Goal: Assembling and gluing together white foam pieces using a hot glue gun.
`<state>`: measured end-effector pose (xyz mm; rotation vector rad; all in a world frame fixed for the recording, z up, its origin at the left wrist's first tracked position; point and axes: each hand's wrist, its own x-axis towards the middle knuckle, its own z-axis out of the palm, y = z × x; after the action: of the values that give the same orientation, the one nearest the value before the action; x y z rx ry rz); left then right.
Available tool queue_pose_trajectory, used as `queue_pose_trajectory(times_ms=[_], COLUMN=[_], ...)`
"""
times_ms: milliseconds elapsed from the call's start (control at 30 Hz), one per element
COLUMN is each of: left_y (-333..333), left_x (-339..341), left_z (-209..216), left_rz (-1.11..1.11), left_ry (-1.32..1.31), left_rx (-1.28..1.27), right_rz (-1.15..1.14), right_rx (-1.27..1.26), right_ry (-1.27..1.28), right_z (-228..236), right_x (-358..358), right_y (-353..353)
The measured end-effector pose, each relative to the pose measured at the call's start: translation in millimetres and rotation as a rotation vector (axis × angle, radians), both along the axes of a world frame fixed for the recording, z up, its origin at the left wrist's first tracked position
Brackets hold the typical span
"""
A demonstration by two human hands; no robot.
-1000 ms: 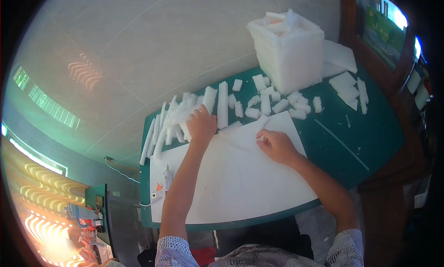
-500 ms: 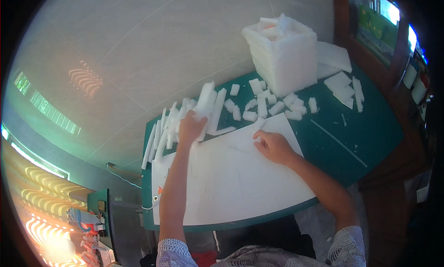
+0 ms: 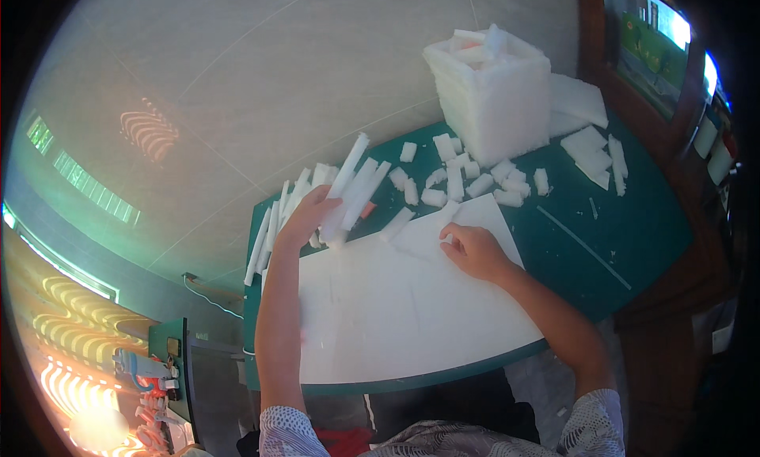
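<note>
My left hand (image 3: 309,214) is closed around a few long white foam strips (image 3: 352,186) at the far edge of a white sheet. More foam strips (image 3: 273,219) lie side by side to the left of that hand, partly hidden by it. My right hand (image 3: 479,253) rests over the right part of the white sheet (image 3: 396,314). Its fingers are curled in, and a small pale bit shows at the fingertips, too small to name. A short foam piece (image 3: 397,223) lies on the sheet's far edge between my hands.
A tall white foam box (image 3: 495,101) with foam pieces inside stands at the back right of the green table (image 3: 578,227). Several small foam blocks (image 3: 455,184) lie before it. Flat foam offcuts (image 3: 586,155) and a thin strip (image 3: 584,247) lie farther right.
My left hand has shifted slightly left, and the strips in it now fan apart, tilted to the right. The short piece near the sheet's edge has turned. My right hand's fingers have curled tighter.
</note>
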<state>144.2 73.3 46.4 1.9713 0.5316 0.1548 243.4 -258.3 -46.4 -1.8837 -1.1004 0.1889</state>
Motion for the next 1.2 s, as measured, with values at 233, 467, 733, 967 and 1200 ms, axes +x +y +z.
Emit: queue_pose_trajectory(times_ms=[233,467,733,967,1200], left_y=[0.1,22.7,13.3,-4.9,-12.6], left_x=[3.2,15.7,21.2,24.0,22.3], left_z=[15.2,43.0,53.3,65.5,66.2], left_rz=[-0.019,-0.016,-0.063,-0.064,-0.117], left_ry=[0.023,-0.279,-0.231,-0.175,-0.155], left_rx=[0.041,-0.064,-0.057,0.029,0.097], right_rz=[-0.007,0.025,0.024,-0.017,0.016], right_rx=[-0.014,-0.027,-0.006,0.074,0.309], right_ry=[-0.009,-0.017,-0.02,0.071,-0.16], right_z=[3.0,4.5,4.6,26.9,105.7], right_x=[-1.4,-1.8,-2.4,0.6,-15.1], right_y=[-0.7,0.2,0.6,5.6,90.8])
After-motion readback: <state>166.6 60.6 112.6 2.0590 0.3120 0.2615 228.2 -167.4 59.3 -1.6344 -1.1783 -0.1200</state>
